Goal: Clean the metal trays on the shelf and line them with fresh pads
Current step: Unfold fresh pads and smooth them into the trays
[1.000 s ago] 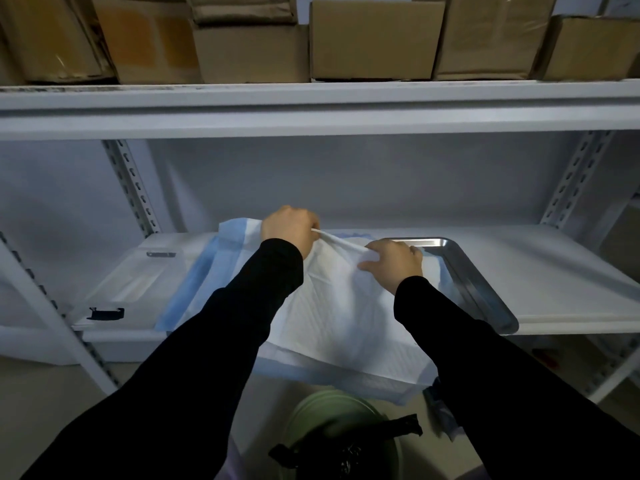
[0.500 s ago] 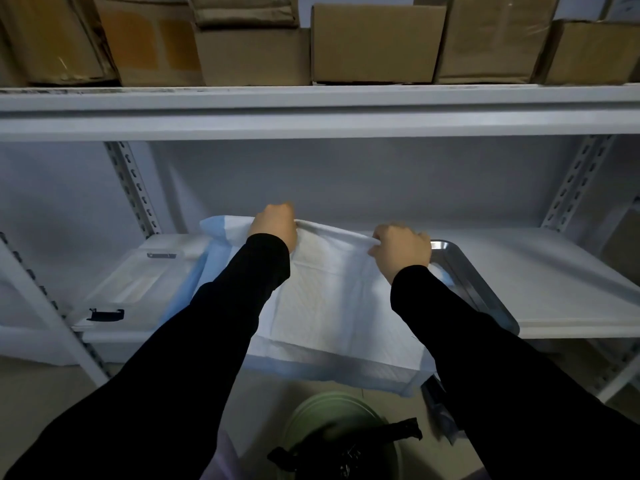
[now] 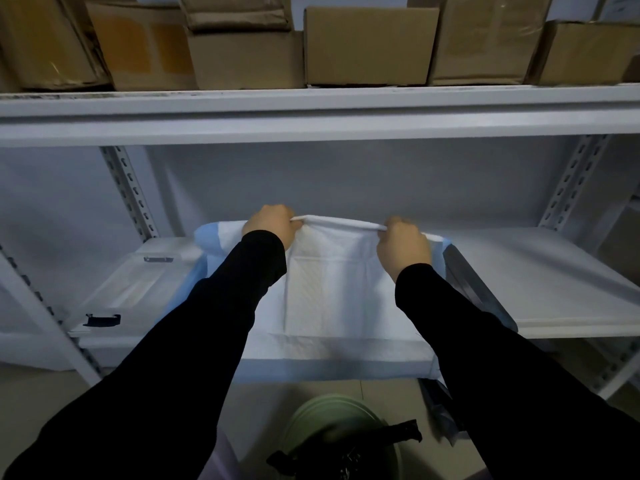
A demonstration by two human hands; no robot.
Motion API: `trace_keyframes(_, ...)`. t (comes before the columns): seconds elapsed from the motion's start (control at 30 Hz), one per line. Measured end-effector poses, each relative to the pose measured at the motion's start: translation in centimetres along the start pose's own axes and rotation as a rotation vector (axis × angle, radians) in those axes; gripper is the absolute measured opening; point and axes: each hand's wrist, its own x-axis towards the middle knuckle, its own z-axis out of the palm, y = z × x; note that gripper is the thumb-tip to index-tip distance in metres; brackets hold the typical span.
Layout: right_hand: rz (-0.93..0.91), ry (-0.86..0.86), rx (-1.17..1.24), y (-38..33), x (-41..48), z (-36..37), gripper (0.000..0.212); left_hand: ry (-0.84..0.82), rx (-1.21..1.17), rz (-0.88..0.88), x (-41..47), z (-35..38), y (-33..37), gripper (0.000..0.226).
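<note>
Left hand (image 3: pixel 272 225) and right hand (image 3: pixel 403 249) pinch the far edge of a quilted white, blue-bordered pad (image 3: pixel 332 299), fingers curled tight; it drapes over the shiny metal tray (image 3: pixel 474 289), sagging past the shelf (image 3: pixel 554 271) front.

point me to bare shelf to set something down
Bare shelf lies right of the metal tray, up to the post. The pad, gripped by left hand and right hand, covers the middle; a flat white pack fills the left. Cardboard boxes crowd the top shelf.

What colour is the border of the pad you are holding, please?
Light blue, edging the pad around its white middle; the head view shows it best.
</note>
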Motion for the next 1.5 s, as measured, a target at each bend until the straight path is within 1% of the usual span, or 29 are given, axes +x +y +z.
trace_keyframes(0.1, -0.014, 0.069, 0.086, -0.3, 0.7, -0.4, 0.023, 0.033, -0.043, 0.023, 0.7, -1.0, 0.6, 0.032)
trace_keyframes(0.23, -0.082, 0.185, 0.234, -0.7, 1.6, -1.2, 0.033, 0.151, -0.068, 0.052, 1.4, -2.1, 1.3, 0.032)
trace_keyframes(0.33, -0.150, 0.258, 0.327, -1.2, 2.1, -1.9, 0.041, 0.221, -0.115, 0.111, 1.9, -2.9, 1.8, 0.033)
trace_keyframes(0.4, -0.176, 0.269, 0.345, -1.3, 2.3, -2.1, 0.040, 0.236, -0.125, 0.158, 2.3, -3.2, 2.0, 0.040)
trace_keyframes(0.5, -0.169, 0.276, 0.362, -1.0, 2.3, -1.3, 0.030, 0.244, -0.052, 0.186, 2.5, -2.3, 1.4, 0.049)
trace_keyframes(0.6, -0.141, 0.247, 0.241, 0.1, 2.0, 0.3, 0.030, 0.204, -0.095, 0.121, 2.2, -0.1, 0.0, 0.042)
trace_keyframes(0.67, -0.083, 0.187, 0.087, 0.7, 1.6, 0.9, 0.032, 0.131, -0.037, 0.058, 1.7, 0.9, -0.6, 0.039)
trace_keyframes(0.73, -0.013, 0.091, -0.086, 1.0, 1.2, 1.3, 0.042, 0.042, 0.066, 0.027, 1.2, 1.4, -0.9, 0.047)
trace_keyframes(0.8, 0.013, 0.004, -0.185, 0.9, 1.0, 1.6, 0.050, -0.020, 0.151, 0.021, 0.9, 1.9, -0.9, 0.055)
trace_keyframes(0.87, 0.003, -0.082, -0.228, 0.9, 0.9, 1.8, 0.045, -0.067, 0.209, 0.011, 0.7, 2.4, -0.9, 0.052)
trace_keyframes(0.93, -0.024, -0.136, -0.260, 1.1, 1.0, 1.9, 0.033, -0.114, 0.226, 0.005, 0.6, 2.7, -0.9, 0.036)
trace_keyframes(1.0, -0.043, -0.159, -0.214, 1.3, 1.0, 2.0, 0.028, -0.114, 0.225, 0.016, 0.5, 2.9, -0.8, 0.022)
trace_keyframes(1.07, -0.052, -0.186, -0.130, 1.3, 1.1, 2.3, 0.033, -0.081, 0.202, 0.033, 0.7, 3.2, -0.8, 0.021)
trace_keyframes(1.17, -0.041, -0.149, 0.002, 1.0, 1.3, 2.7, 0.045, -0.031, 0.122, 0.073, 1.2, 3.8, -0.6, 0.035)
trace_keyframes(1.27, -0.101, -0.074, 0.183, 0.7, 1.5, 2.7, 0.058, 0.088, 0.029, 0.122, 1.6, 3.9, -0.8, 0.048)
trace_keyframes(1.33, -0.136, -0.024, 0.258, 0.6, 1.4, 2.4, 0.065, 0.147, -0.029, 0.132, 1.6, 3.7, -0.8, 0.056)
trace_keyframes(1.43, -0.210, 0.041, 0.299, 0.6, 1.1, 2.5, 0.072, 0.234, -0.074, 0.151, 1.1, 3.6, -0.9, 0.065)
trace_keyframes(1.5, -0.226, 0.040, 0.236, 0.8, 0.9, 3.1, 0.073, 0.237, -0.052, 0.141, 0.6, 3.9, -1.1, 0.069)
